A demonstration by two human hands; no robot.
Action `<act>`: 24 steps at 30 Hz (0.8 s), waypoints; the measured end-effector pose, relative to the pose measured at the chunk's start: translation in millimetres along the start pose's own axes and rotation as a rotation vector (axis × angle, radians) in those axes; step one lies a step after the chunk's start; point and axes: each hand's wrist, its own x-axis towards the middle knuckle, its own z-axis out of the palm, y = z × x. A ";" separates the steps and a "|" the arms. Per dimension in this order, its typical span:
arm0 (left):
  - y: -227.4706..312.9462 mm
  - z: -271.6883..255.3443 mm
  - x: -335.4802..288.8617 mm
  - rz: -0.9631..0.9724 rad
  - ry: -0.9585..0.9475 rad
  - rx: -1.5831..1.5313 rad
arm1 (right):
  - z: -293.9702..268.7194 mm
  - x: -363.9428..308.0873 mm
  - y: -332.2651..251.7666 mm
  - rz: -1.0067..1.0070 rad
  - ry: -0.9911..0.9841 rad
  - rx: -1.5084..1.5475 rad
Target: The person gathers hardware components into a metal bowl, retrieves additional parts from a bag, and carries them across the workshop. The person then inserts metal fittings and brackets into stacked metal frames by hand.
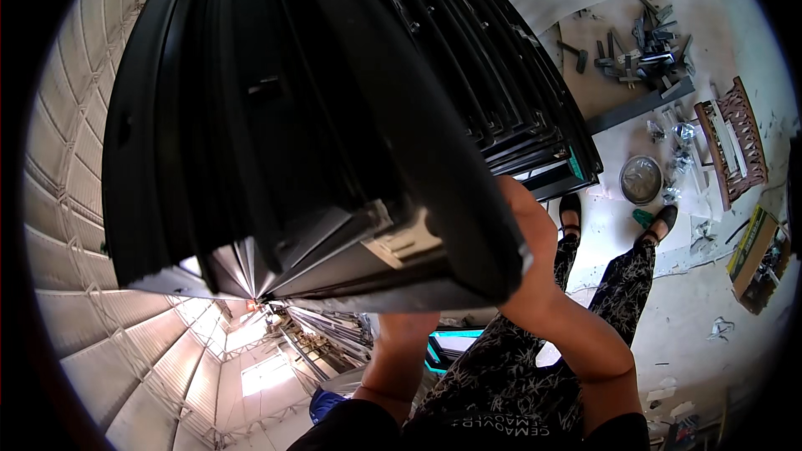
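Observation:
A large, glossy black panel (393, 100) with a rounded edge rises close before me and fills much of the view. My right hand (526, 242) is closed round its lower right edge; the fingertips pass out of sight behind it. Under the panel's lower edge, my left hand (407, 326) shows only around the wrist, and its fingers are hidden by the panel. Behind and to the right stands a stack of black rectangular frames (493, 50), set close together. A pale patch (405, 242) shows near the panel's bottom.
On the floor at right are a pile of metal clamp-like pieces (643, 50), a dark bar (639, 108) and a round metal basin (641, 179). Beyond lie a brown carved piece (735, 146) and an open cardboard box (758, 259). Long profiles (322, 342) are stacked at lower left.

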 end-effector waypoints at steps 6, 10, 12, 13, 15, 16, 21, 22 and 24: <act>-0.4 11.6 -9.0 0.030 0.130 0.054 | -12.3 7.8 -8.7 -0.069 -0.075 -0.164; 4.0 9.1 -12.5 0.005 0.107 -0.022 | -13.0 16.8 -3.0 -0.496 -0.043 -0.523; 1.7 10.1 -11.8 -0.019 0.122 -0.082 | -12.8 18.5 -1.3 -0.557 -0.068 -0.559; -0.5 12.7 -10.4 0.061 0.135 -0.015 | -12.6 19.1 -4.8 -0.553 -0.076 -0.568; 2.1 19.5 -3.7 0.101 0.135 0.008 | -14.7 26.1 -3.6 -0.577 -0.078 -0.581; 3.6 20.9 -2.6 0.097 0.132 0.010 | -15.4 28.3 -2.8 -0.604 -0.083 -0.592; 6.3 27.0 3.7 0.109 0.056 0.001 | -12.3 33.1 -15.3 -0.467 -0.065 -0.634; 7.4 29.1 4.0 0.120 0.099 0.051 | -11.6 35.6 -16.3 -0.469 -0.064 -0.630; 4.9 33.6 9.0 0.150 0.115 0.028 | -11.5 44.1 -11.4 -0.443 -0.072 -0.646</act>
